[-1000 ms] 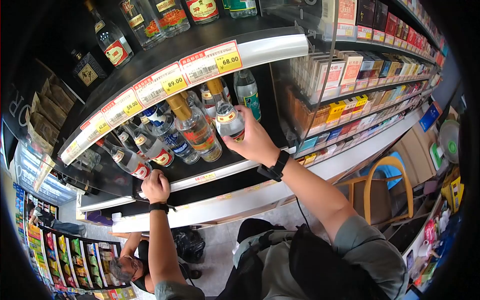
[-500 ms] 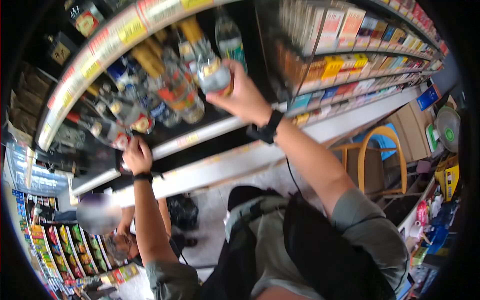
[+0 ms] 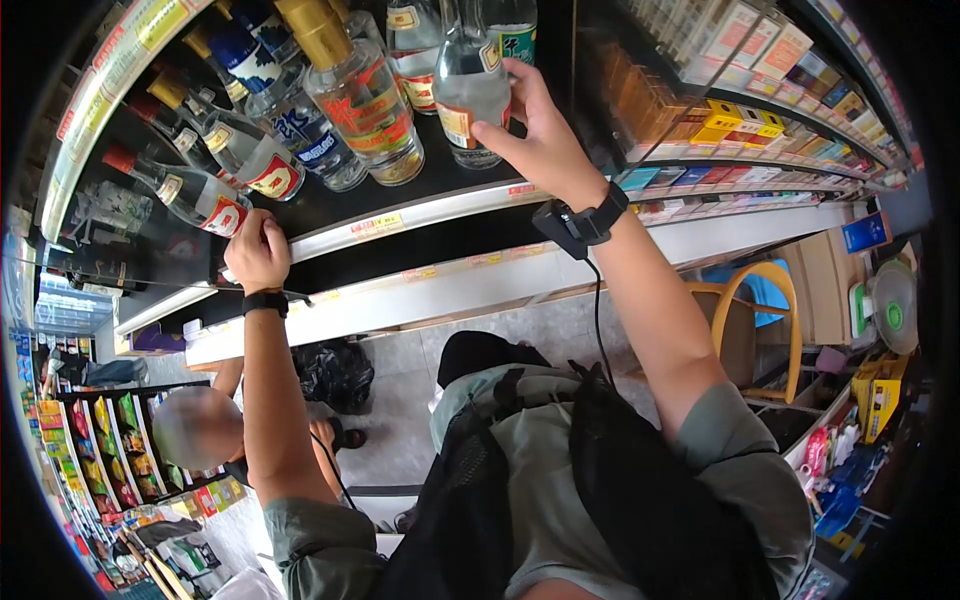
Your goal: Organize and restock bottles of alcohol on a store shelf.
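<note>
My right hand (image 3: pixel 535 135) is wrapped round a clear glass bottle (image 3: pixel 470 95) with a red and gold label, upright at the shelf's front. To its left stands a gold-capped bottle (image 3: pixel 365 110) with orange lettering, and beyond that a blue-capped bottle (image 3: pixel 300 115). My left hand (image 3: pixel 258 252) is closed at the left of the shelf's front edge (image 3: pixel 370 228), against the lower end of a red-capped bottle (image 3: pixel 185 190). What its curled fingers grip is hidden.
Small boxes fill the racks (image 3: pixel 740 120) at the upper right. A wooden chair (image 3: pixel 790 330) stands at the right. A black bag (image 3: pixel 335 375) lies on the floor. Another person (image 3: pixel 200 428) is at the lower left, near snack shelves (image 3: pixel 110 450).
The bottle in my right hand has gone from tilted to nearly upright, lower on the shelf. The view has shifted, and the bottles look larger and sharper.
</note>
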Demonstrator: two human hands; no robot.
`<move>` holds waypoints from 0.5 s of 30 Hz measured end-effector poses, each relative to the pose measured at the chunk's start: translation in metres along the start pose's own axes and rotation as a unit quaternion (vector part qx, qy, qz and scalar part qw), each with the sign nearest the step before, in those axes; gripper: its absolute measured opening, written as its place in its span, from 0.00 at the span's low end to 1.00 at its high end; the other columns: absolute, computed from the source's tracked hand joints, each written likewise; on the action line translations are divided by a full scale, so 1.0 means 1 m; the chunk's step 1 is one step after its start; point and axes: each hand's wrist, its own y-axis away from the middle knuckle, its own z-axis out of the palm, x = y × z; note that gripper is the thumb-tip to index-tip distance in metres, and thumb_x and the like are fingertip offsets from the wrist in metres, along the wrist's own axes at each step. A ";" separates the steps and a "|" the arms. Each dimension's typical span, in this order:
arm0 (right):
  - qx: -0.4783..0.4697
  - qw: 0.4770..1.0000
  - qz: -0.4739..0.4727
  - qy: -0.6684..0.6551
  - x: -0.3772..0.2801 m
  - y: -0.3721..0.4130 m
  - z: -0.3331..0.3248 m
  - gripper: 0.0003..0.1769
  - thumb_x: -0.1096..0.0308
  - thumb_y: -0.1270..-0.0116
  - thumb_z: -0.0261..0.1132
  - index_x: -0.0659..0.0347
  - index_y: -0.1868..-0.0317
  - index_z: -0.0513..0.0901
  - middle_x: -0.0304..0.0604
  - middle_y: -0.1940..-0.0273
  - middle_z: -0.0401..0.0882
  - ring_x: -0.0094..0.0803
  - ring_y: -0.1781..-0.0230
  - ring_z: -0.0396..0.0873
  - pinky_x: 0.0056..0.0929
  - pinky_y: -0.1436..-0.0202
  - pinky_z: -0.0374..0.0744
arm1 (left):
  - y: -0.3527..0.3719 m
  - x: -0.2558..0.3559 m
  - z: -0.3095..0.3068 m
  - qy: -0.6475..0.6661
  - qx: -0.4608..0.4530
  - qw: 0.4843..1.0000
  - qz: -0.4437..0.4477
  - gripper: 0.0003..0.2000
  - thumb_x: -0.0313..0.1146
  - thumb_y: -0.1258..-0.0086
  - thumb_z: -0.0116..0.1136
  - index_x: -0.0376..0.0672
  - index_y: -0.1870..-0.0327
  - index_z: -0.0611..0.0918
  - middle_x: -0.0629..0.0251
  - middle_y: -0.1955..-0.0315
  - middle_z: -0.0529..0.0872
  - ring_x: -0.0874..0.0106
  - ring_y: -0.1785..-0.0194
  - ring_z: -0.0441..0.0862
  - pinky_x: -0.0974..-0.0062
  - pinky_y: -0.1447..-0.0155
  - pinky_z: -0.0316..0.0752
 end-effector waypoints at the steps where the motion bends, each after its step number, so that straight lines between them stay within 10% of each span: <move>1: -0.004 1.000 0.005 -0.001 0.006 0.001 0.002 0.47 0.63 0.31 0.80 0.63 0.21 0.61 0.51 0.32 0.79 0.35 0.33 0.78 0.39 0.25 0.75 | 0.000 -0.001 0.001 -0.009 0.001 1.000 0.001 0.05 0.31 0.28 0.56 0.45 0.64 0.84 0.60 0.74 0.87 0.53 0.70 0.86 0.59 0.64 0.79; 15: 0.036 0.993 -0.074 0.085 0.014 0.011 0.005 0.40 0.65 0.25 0.72 0.65 0.22 0.60 0.59 0.30 0.77 0.40 0.30 0.78 0.39 0.24 0.74 | 0.004 -0.006 0.004 -0.004 -0.002 1.000 -0.017 0.07 0.32 0.26 0.56 0.46 0.63 0.86 0.61 0.76 0.87 0.55 0.71 0.87 0.61 0.64 0.80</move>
